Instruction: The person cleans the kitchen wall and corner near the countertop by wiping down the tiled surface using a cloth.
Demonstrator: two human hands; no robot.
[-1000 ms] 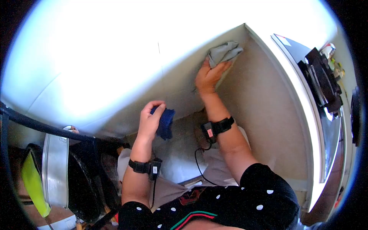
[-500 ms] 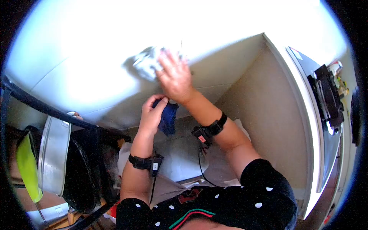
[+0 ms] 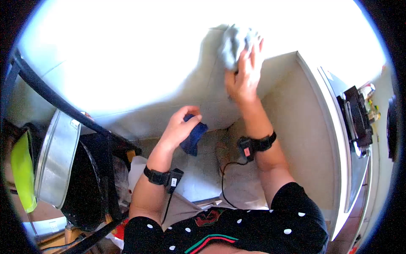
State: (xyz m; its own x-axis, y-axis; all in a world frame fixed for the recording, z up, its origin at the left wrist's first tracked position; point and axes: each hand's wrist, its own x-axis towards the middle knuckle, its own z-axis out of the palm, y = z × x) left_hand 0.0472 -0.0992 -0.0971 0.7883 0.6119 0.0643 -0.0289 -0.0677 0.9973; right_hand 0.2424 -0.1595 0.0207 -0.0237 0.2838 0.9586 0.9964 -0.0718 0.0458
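Against the bright white tiled wall [image 3: 139, 72], my right hand [image 3: 247, 78] presses a pale grey-white cloth [image 3: 237, 44], its fingers spread over the bunched fabric. The cloth is slightly blurred. Lower and to the left, my left hand [image 3: 182, 126] is closed on a dark blue cloth [image 3: 193, 137], pinched between thumb and fingers so that its end hangs down. The blue cloth hangs in front of the lower wall, above the floor. Black straps with small boxes and cables sit on both forearms.
A black metal rack [image 3: 50, 95] at left holds a metal pan [image 3: 57, 158], a dark wok [image 3: 86, 186] and a lime-green item [image 3: 23, 169]. To the right stands a counter side panel [image 3: 304, 127], with a gas stove [image 3: 357, 116] on top.
My right hand has swept the pale cloth to the right and up along the wall. My left hand, still holding the blue cloth, has shifted slightly right and down.
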